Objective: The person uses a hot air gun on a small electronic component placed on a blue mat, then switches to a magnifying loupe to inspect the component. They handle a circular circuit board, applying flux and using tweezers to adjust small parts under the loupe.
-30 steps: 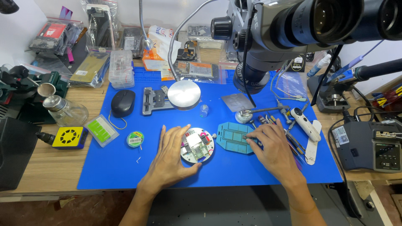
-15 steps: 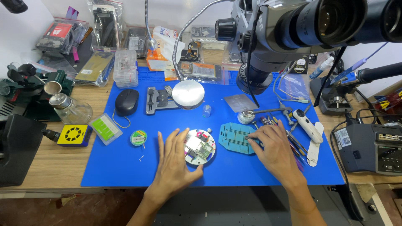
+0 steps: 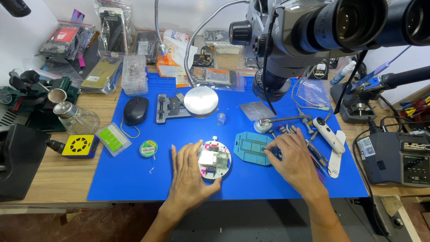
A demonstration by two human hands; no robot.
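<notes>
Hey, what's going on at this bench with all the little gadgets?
A person is working at a bench on a blue mat under a big microscope. The left hand rests flat against a round white device with its circuit board exposed, steadying it. The right hand pinches something small at the edge of a teal holder plate; what it is I cannot tell. Tweezers and other tools lie to the right, and a black mouse lies to the left.

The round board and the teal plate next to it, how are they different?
The round circuit board is a circle, mostly white with green and red parts; the teal plate is a rectangle of one colour. The left hand rests against the round circuit board, while the right hand pinches something small over the teal plate. Both lie flat on the blue mat.
</notes>
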